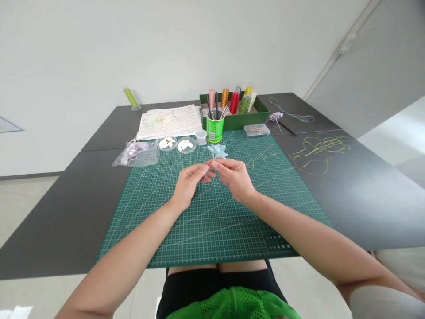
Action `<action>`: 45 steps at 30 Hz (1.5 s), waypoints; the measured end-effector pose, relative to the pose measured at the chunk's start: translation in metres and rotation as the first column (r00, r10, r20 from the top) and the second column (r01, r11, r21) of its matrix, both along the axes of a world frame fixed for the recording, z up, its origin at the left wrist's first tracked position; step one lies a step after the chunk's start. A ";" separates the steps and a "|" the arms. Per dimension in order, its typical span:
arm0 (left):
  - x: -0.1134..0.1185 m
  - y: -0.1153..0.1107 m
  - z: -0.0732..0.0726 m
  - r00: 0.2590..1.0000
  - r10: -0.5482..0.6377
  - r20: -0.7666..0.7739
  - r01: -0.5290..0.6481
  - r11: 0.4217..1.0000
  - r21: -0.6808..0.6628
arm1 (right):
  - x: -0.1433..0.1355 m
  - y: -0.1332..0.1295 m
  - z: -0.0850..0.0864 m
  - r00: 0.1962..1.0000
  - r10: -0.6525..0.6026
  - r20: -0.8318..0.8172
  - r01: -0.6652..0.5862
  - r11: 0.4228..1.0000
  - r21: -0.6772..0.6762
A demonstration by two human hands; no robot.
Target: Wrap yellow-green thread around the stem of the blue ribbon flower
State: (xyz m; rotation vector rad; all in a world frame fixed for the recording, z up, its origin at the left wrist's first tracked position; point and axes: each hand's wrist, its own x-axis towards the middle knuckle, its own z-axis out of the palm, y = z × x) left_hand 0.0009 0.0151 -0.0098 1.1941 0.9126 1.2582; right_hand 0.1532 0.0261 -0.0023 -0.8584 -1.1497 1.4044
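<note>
One blue flower (pixel 219 151), frame centre: my left grip (pixel 188 181) and right grip (pixel 235 177) pinch its stem (pixel 206 177). One green cup (pixel 215 129), upper centre.

Item Count

Mat (pixel 212 221): one. At its far edge: dishes (pixel 167 149) (pixel 187 151), two; green cup (pixel 215 131), one; clear case (pixel 259 134), one. Surface (pixel 59 221), far edge: green box (pixel 245 121), one; far left corner: spool (pixel 130 97), one. Over mat: hands (pixel 187 181) (pixel 235 177), two; blue flower (pixel 218 151), one.
</note>
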 end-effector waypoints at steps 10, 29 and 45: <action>-0.002 0.003 0.004 0.913 -0.179 0.367 0.296 0.909 -0.293 | 0.003 0.003 -0.002 0.978 0.188 -0.090 -0.194 0.979 -0.056; -0.002 0.003 0.002 0.993 0.094 0.076 -0.092 0.995 -0.028 | 0.009 0.004 -0.005 0.920 -0.170 0.352 0.082 0.965 0.251; -0.015 0.005 0.005 0.793 0.382 -0.474 -0.227 0.908 0.352 | 0.016 -0.005 0.003 0.742 -0.397 0.540 -0.054 0.768 0.639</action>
